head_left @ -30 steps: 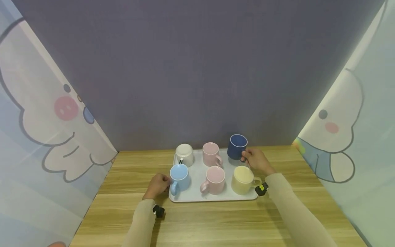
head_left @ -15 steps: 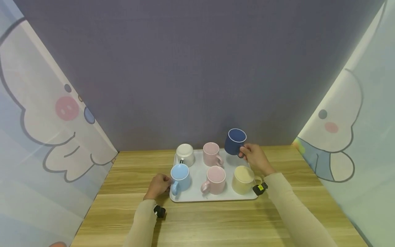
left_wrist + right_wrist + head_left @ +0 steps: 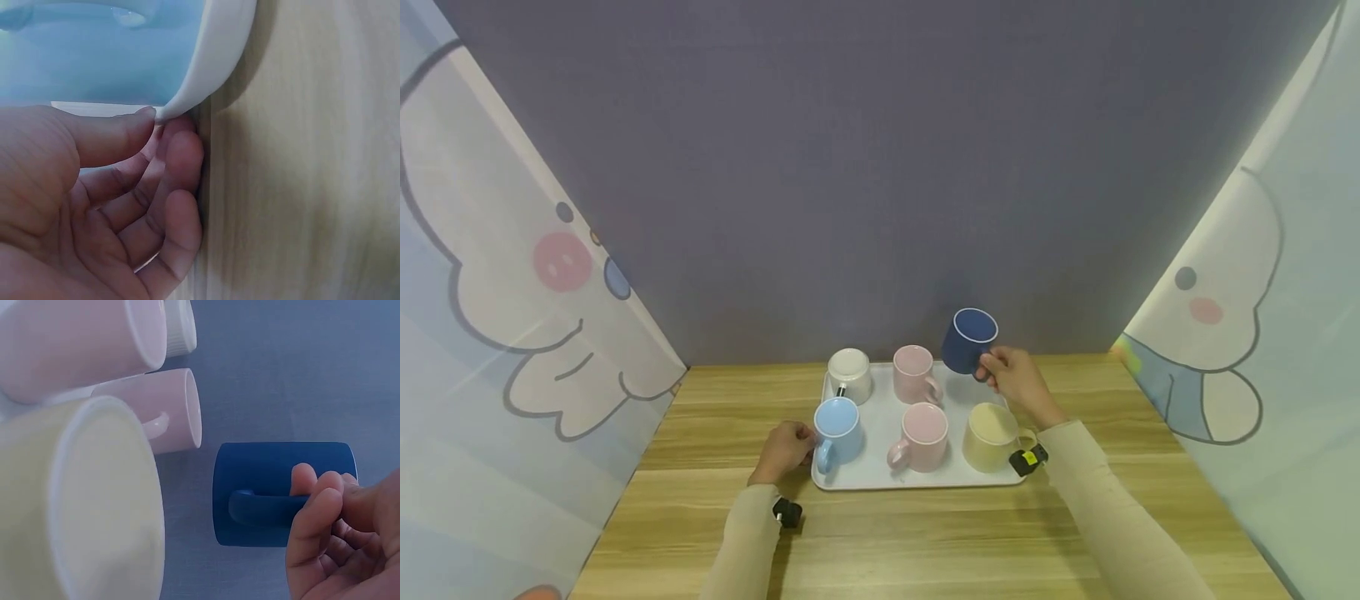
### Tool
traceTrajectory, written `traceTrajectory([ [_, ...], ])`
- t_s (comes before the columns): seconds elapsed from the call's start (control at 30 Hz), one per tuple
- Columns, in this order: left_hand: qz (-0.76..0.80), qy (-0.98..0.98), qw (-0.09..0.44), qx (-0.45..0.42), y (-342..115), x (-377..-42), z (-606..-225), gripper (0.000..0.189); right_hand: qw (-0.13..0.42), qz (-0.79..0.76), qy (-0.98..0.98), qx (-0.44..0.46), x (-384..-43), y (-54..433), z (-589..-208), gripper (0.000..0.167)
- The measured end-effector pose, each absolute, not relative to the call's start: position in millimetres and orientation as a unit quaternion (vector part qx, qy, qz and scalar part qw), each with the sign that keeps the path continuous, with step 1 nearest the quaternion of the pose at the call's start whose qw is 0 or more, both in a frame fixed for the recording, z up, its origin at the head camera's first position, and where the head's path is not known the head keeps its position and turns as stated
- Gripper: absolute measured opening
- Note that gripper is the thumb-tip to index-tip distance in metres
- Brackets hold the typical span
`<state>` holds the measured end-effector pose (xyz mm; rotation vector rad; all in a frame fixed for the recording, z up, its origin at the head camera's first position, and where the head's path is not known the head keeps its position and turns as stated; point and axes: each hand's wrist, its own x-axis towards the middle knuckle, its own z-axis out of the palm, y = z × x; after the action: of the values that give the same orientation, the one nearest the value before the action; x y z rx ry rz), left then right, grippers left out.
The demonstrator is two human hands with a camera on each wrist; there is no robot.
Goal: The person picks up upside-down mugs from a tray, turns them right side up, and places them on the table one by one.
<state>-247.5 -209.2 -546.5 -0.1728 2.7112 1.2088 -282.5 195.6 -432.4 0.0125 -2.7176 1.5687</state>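
Observation:
My right hand [image 3: 1017,382] grips the handle of a dark blue mug [image 3: 962,346], held above the back right of a white tray [image 3: 880,477]. In the right wrist view the thumb and curled fingers close on that handle [image 3: 265,509]. My left hand [image 3: 784,450] pinches the tray's left edge, the thumb on top of the rim [image 3: 206,69] and fingers beneath. Beside it stands a light blue mug [image 3: 842,442]. A yellow mug [image 3: 987,450] stands below the dark blue one, near my right wrist.
Also on the tray are a white mug [image 3: 859,387] at back left, a pink mug [image 3: 910,383] at back middle and another pink mug [image 3: 928,450] at front middle. The wooden table [image 3: 880,542] meets a grey wall [image 3: 880,183] just behind the tray.
The dark blue mug has risen off the back right of the tray and shifted slightly left in my right hand. My left hand and the other mugs have stayed in place.

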Motion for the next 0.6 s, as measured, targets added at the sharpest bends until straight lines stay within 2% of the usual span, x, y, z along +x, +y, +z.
traceTrajectory([
  [0.33,0.415,0.905,0.072,-0.063,-209.7,-246.1,-546.5,0.013,0.005,0.527,-0.850,0.002,-279.0,188.8,-427.1,0.025],
  [0.6,0.407,0.911,0.021,-0.066,-211.8,-243.5,-540.8,0.014,-0.005,0.570,-0.822,-0.003,-277.0,186.5,-429.5,0.027],
])
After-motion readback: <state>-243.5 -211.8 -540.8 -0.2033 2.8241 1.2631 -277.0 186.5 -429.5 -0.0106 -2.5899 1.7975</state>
